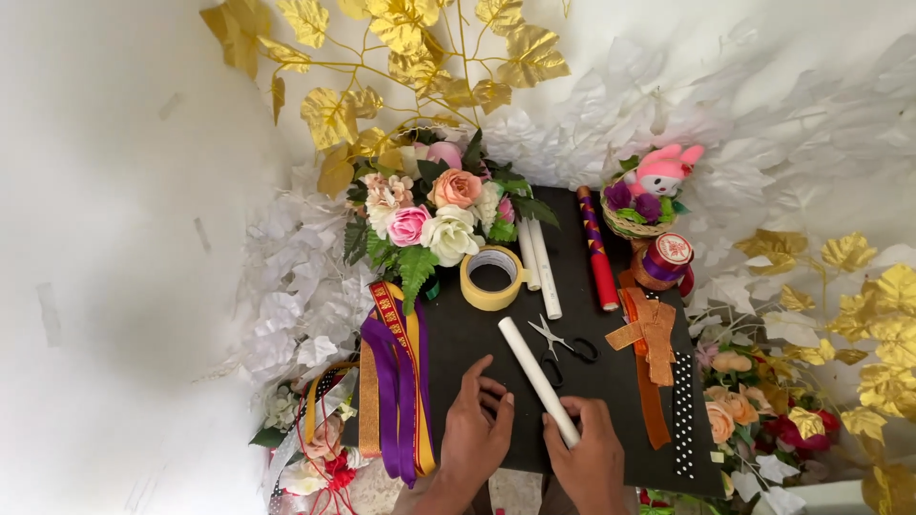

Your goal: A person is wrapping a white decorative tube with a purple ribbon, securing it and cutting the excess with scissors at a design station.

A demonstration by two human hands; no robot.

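Observation:
My right hand grips the near end of a white paper roll that slants up to the left across the black tabletop. My left hand rests beside it on the black surface, fingers spread, holding nothing. Black-handled scissors lie just beyond the roll, to its right.
A bouquet of artificial flowers and a yellow tape roll sit at the back. Two white rolls, a red patterned roll, a flower basket with a pink plush toy, orange ribbon and purple-gold ribbons surround the hands.

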